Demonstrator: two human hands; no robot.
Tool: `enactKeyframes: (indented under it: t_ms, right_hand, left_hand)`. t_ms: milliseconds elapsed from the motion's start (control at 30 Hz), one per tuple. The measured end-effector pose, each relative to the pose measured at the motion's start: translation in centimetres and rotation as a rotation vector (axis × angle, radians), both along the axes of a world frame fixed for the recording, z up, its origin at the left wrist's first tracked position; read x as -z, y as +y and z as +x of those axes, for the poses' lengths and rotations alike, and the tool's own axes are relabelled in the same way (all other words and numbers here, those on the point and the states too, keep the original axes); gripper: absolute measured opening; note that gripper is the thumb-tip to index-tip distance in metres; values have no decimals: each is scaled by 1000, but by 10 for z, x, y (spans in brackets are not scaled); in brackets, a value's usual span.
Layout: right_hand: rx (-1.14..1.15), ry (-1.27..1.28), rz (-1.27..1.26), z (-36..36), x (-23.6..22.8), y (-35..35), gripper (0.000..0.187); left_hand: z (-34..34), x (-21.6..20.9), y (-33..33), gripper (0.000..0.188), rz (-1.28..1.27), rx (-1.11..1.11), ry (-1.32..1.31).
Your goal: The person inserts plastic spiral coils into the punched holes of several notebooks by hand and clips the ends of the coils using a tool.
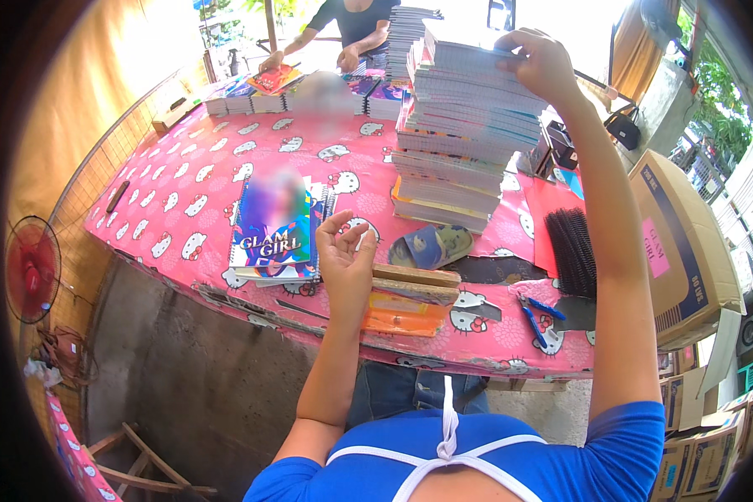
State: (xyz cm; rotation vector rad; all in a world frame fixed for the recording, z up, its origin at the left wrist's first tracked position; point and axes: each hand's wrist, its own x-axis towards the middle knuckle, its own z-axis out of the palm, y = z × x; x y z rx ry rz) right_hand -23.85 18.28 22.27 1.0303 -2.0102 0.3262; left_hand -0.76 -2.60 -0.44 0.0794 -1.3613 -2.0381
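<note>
My right hand [540, 67] is raised to the top of a tall stack of unbound notebook blocks [473, 109]. Its bent fingers grip the upper right edge of the topmost paper block [468, 57]. Lower down, my left hand [345, 258] is held palm up over the table, fingers apart and slightly curled, with nothing in it. Beside it on the left lies a small pile of spiral notebooks [268, 226] with colourful covers. A wooden block jig [414, 284] with an orange front sits just right of my left wrist.
A blue slipper [433, 247] lies below the tall stack. Black binding coils [571, 251] and blue pliers [534, 322] rest on the pink tablecloth [201, 184]. Across the table, another person's hands [349, 58] are near rows of notebooks [268, 99]. A cardboard box [686, 243] stands right.
</note>
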Motion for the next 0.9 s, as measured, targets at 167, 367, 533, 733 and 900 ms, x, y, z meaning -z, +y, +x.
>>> enactKeyframes:
  t_ms: [167,367,533,733,900]
  right_hand:
    - [6,-29,36,-14,-11,11,25]
    - [170,294,161,65,18,-6,28]
    - [-350,270,237,174,122,-1,33]
    - [-208,-392,-634,200,199,22,37]
    - [-315,-896,-831,206,264,40,31]
  left_hand:
    - [-1,4,-5,41,4,17,4]
    - [6,-24,-32,44,316,459,-26]
    - [-4,-59,-27,37,480,842,43]
    - [14,-52,-16,30,-250,297,72]
    - [27,-75,-19,29,-554,355,48]
